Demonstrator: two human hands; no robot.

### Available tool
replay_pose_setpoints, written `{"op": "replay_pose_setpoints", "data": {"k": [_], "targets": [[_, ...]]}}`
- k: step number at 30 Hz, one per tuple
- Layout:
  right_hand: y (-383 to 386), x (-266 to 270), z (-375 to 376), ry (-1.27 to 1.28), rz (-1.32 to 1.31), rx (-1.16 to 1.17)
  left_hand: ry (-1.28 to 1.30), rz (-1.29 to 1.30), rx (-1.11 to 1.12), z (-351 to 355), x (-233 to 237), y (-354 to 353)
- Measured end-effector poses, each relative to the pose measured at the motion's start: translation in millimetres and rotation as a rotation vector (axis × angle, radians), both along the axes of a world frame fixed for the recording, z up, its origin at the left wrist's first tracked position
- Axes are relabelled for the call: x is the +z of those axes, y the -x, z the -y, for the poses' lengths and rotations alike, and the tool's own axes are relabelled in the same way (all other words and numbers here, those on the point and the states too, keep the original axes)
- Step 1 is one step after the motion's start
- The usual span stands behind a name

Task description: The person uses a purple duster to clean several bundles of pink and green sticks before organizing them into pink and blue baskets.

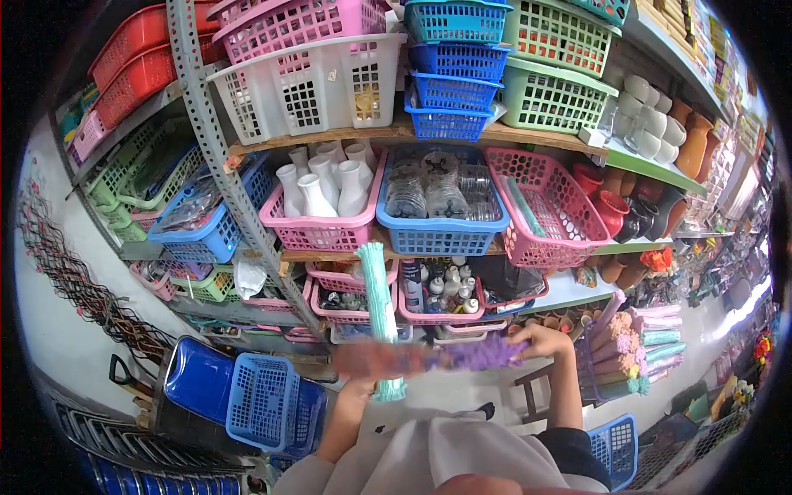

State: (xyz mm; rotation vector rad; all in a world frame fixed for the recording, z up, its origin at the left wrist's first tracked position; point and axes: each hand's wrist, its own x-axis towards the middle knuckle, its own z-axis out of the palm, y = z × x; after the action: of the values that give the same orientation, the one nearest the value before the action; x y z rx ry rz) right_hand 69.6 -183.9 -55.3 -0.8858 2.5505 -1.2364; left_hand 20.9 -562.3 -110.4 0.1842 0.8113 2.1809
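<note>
My left hand (356, 391) is closed around the lower end of a mint green bundle (379, 309), which stands nearly upright before the shelves. A blurred brown-red bundle (375, 360) lies across it, level with my left hand. Its right part is a purple bundle (483, 353), and I cannot tell whether the two are one piece. At the purple end, my right hand (540, 340) has its fingers bent round the tip. Motion smears the middle of these bundles.
Ahead, shelves carry a pink basket (322, 235) of white vases, a blue basket (443, 241) of clear discs and a pink basket (549, 247). Blue baskets (262, 402) stand low at the left. Wrapped bundles (631, 346) stand at the right. A metal post (216, 136) rises at the left.
</note>
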Motion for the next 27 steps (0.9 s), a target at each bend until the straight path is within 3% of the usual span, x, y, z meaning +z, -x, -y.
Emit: {"op": "replay_pose_setpoints", "data": {"k": [1,3,5,7,8,9,10,11,12,13,15,17,18,19,21,23,25,27], "targets": [[1,-2,-2,0.000,-0.003,0.001,0.000,-0.003,0.001,3,-3,-1],[0,5,3,0.160,0.198,-0.204,0.129,-0.245,0.002,11,-15,-5],[5,-2,8,0.299,0.274,-0.493,0.150,-0.319,-0.004,12,-21,-4],[7,-2,5,0.300,0.380,-0.421,0.160,-0.332,0.019,11,-17,-3],[12,-4,4,0.217,0.195,-0.177,0.160,-0.335,0.023,14,-18,1],[17,-7,6,0.132,0.010,0.066,0.489,-0.858,0.148,17,-18,6],[20,-10,7,0.117,-0.069,0.097,0.823,-1.377,0.274,20,-19,9],[19,-10,5,0.118,-0.070,0.099,0.824,-1.377,0.276,23,-21,7],[16,-9,1,0.202,0.189,-0.130,0.460,-0.866,0.085,28,-22,2],[13,1,9,0.282,0.451,-0.360,0.100,-0.344,-0.093,25,10,-5],[15,1,14,0.359,0.411,-0.471,0.220,-0.392,-0.122,27,16,-4],[18,-1,10,0.335,0.432,-0.373,0.375,-0.589,0.109,24,18,-3],[16,6,8,0.195,0.468,-0.220,0.406,-0.575,0.211,22,17,-6],[19,14,8,0.006,0.289,-0.011,0.608,-0.485,0.101,28,13,-2],[24,-4,9,0.068,0.008,0.041,0.567,-0.570,0.155,23,13,-2],[15,0,12,0.273,0.396,-0.334,0.483,-0.735,0.255,17,11,-5],[17,-5,13,0.381,0.362,-0.402,0.490,-0.710,0.252,13,8,-5],[13,13,23,0.401,0.428,-0.435,0.745,-0.900,0.457,6,15,-5]]}}
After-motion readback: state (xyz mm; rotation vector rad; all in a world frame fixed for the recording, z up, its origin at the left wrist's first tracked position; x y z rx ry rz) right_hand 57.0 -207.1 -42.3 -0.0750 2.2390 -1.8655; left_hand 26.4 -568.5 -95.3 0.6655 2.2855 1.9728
